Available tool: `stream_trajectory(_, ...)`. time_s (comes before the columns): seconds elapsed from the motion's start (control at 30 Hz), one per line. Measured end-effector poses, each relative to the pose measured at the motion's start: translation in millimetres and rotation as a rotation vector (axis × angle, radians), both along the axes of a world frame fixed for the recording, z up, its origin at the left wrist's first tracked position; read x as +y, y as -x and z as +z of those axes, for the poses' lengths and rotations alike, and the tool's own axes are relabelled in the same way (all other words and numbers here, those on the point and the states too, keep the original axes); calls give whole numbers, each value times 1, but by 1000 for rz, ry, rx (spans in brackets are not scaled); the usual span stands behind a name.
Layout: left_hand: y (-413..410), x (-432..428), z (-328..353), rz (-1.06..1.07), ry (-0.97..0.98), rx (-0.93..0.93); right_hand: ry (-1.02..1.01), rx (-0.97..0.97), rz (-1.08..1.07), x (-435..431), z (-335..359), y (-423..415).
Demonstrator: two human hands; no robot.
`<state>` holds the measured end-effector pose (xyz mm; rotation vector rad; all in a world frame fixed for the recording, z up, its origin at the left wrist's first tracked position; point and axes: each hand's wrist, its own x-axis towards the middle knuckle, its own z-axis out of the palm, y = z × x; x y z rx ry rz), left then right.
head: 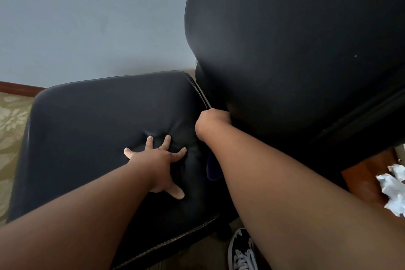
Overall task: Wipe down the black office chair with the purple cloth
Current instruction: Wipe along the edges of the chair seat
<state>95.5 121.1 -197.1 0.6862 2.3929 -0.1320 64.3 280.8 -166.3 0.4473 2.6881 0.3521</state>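
Office-like room — black office chair (109, 129), patterned carpet (11, 129).

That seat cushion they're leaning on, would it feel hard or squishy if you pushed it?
Probably squishy: the seat cushion dimples and wrinkles around the spread fingers of the left hand. Its smooth, slightly shiny covering looks leather-like, so likely a bit slippery. The stitched front edge suggests it keeps its shape overall.

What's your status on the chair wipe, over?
Left hand flat, open on seat. Right hand in seat-backrest gap. Purple cloth mostly hidden under forearm. Nothing blocking.
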Motion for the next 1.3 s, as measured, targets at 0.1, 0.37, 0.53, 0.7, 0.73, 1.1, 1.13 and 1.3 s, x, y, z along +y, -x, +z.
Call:
stream_trajectory(0.1,0,-1,1,-2,0,8,-24,-41,28,-1,3,-15)
stream_trajectory(0.37,-2,-1,6,-3,10,11,110,-1,-90,2,-13,-79)
stream_trajectory(0.53,-4,-2,4,-10,-1,0,224,198,-271,0,-37,-88)
stream_trajectory(0.7,-2,-3,2,-10,-15,-23,194,284,-244,1,-47,-47)
stream_trajectory(0.73,-2,-3,1,-10,-14,-25,207,304,-244,1,-47,-38)
stream_trajectory(1.1,3,1,-1,3,18,-22,218,266,-213,5,-29,5)
stream_trajectory(1.13,2,2,0,3,22,-19,185,231,-173,4,-27,-3)
stream_trajectory(1.3,-1,2,4,4,36,0,70,80,-21,0,-21,-65)
